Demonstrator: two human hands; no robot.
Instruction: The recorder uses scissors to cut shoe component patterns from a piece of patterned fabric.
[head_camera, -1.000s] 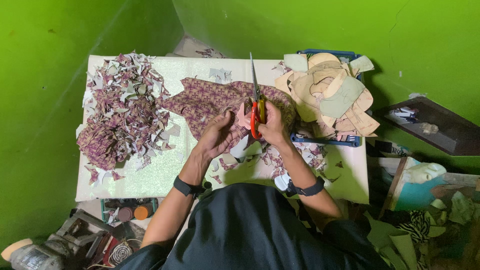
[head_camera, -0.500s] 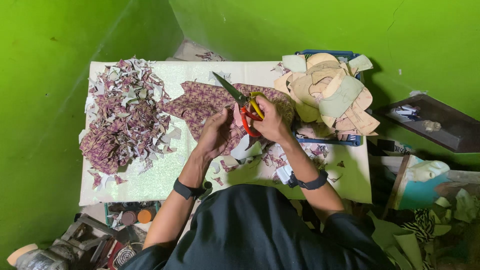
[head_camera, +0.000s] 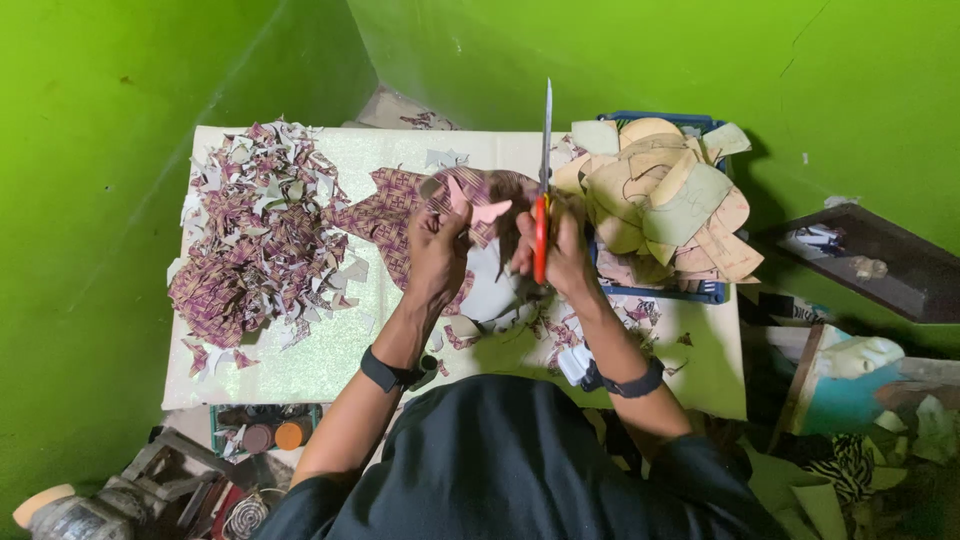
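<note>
My right hand (head_camera: 560, 255) grips red-handled scissors (head_camera: 543, 190), blades closed and pointing straight away from me. My left hand (head_camera: 437, 255) pinches a small pinkish cut piece (head_camera: 478, 210) of patterned material just left of the scissors. Under both hands lies a purple patterned sheet (head_camera: 400, 215) on a pale table (head_camera: 330, 370). White offcuts lie below my hands.
A large heap of purple and white scraps (head_camera: 260, 235) covers the table's left side. A blue tray (head_camera: 665, 290) piled with tan cardboard templates (head_camera: 660, 195) sits at the right. Green walls surround the table. Clutter and small tins (head_camera: 270, 435) lie on the floor beside me.
The scissors swung from leaning left back to pointing straight away, blades closed. My left hand lifted the small pink piece higher.
</note>
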